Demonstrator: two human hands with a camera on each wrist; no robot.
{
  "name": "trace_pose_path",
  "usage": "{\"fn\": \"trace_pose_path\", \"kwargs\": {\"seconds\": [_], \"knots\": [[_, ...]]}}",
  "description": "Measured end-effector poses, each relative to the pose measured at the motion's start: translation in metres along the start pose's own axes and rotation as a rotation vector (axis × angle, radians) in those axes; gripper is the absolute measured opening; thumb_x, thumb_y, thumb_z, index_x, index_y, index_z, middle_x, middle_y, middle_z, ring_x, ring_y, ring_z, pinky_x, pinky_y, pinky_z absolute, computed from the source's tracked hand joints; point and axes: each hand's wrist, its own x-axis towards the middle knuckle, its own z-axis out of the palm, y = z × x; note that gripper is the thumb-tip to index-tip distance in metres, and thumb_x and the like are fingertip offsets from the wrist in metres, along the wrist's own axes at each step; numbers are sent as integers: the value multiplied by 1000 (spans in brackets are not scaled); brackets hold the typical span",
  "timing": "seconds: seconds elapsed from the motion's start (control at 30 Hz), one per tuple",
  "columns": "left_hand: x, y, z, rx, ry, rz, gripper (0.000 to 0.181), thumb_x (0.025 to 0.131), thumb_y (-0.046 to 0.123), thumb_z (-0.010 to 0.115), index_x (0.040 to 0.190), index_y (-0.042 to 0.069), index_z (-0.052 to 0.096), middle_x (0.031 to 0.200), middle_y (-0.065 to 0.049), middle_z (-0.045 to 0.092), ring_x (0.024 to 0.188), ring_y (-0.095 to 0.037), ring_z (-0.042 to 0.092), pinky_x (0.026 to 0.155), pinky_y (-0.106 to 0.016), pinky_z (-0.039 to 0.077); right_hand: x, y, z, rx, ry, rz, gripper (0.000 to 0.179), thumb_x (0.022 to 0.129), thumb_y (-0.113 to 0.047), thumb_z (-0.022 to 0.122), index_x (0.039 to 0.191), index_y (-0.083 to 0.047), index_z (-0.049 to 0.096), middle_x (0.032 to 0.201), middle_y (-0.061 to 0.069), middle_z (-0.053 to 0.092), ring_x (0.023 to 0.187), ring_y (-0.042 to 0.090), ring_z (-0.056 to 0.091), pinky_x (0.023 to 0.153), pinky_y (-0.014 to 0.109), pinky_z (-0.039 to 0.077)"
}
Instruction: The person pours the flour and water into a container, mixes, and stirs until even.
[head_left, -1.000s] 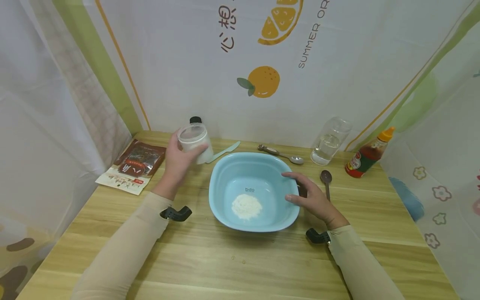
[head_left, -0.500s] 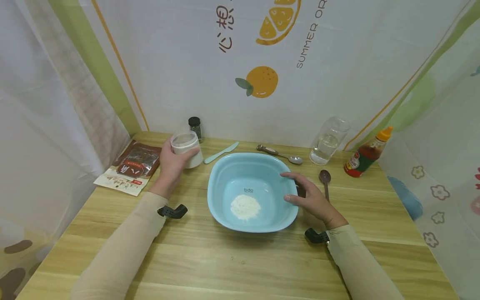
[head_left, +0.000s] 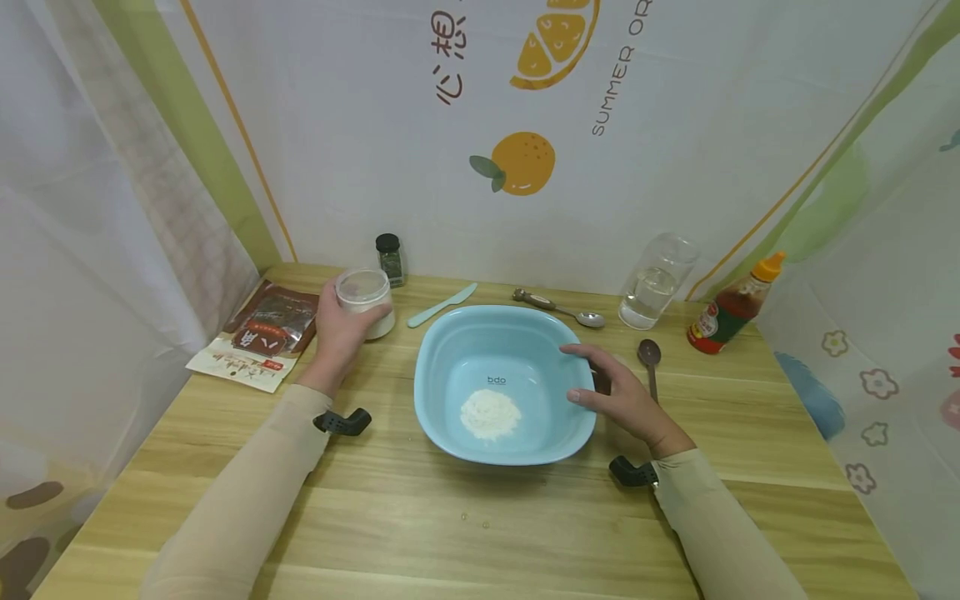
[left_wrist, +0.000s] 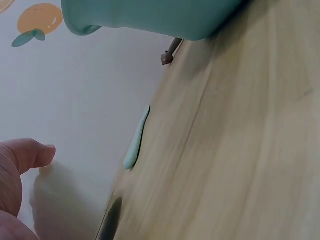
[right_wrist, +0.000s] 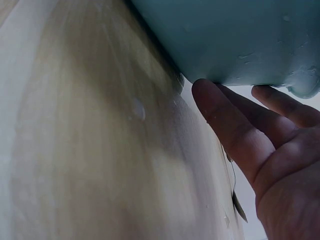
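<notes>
My left hand (head_left: 342,329) grips a clear plastic jar (head_left: 364,288) with white contents, upright at the table's back left. Its thumb lies across the jar's front, and the fingers behind it are hidden. In the left wrist view, the thumb (left_wrist: 37,153) shows beside the pale jar. A light-blue basin (head_left: 504,342) holds a small heap of white powder (head_left: 490,414). My right hand (head_left: 626,400) holds the basin's right rim, with the thumb tip over the edge. The right wrist view shows fingers (right_wrist: 230,125) against the basin's outer wall.
Along the back are a black-capped spice jar (head_left: 390,262), a pale green knife (head_left: 442,305), a metal spoon (head_left: 558,308) and a glass of clear liquid (head_left: 652,287). A brown spoon (head_left: 650,354) and red sauce bottle (head_left: 731,310) are right; a spice packet (head_left: 266,333) is left.
My left hand has moved left and down with the jar, which has gone from tilted to upright. The black-capped spice jar behind is now uncovered. My right hand stays at the basin's rim.
</notes>
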Motion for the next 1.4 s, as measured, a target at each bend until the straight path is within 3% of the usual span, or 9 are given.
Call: {"fn": "trace_pose_path", "kwargs": {"seconds": [0.73, 1.07, 1.27, 1.4], "knots": [[4, -10, -3, 41, -20, 37, 96, 87, 13, 94, 164, 3, 37, 160, -21, 50, 148, -38, 48, 129, -53, 37, 1, -1, 2, -4, -2, -3, 64, 102, -9, 75, 162, -7, 53, 166, 24, 47, 136, 49, 60, 99, 30, 62], [3, 4, -5, 142, -24, 33, 120, 88, 26, 94, 176, 3, 16, 173, -24, 35, 156, -44, 40, 132, -60, 32, 1, -1, 2, -1, -7, -3, 64, 102, -9, 75, 163, -8, 53, 166, 23, 46, 136, 48, 60, 99, 30, 62], [-3, 15, -2, 174, 26, 117, 119, 92, 32, 92, 179, 11, 13, 180, -15, 28, 160, -39, 35, 133, -61, 29, 1, -2, 1, 5, -9, -8, 65, 102, -8, 74, 163, -8, 52, 167, 23, 45, 137, 49, 59, 100, 30, 62], [-7, 22, 2, 229, 78, 204, 111, 94, 34, 89, 178, 13, 20, 179, -13, 29, 160, -39, 36, 129, -66, 33, 1, -1, 1, -4, -9, -12, 64, 103, -8, 74, 163, -8, 52, 167, 23, 46, 138, 48, 59, 101, 29, 61]]}}
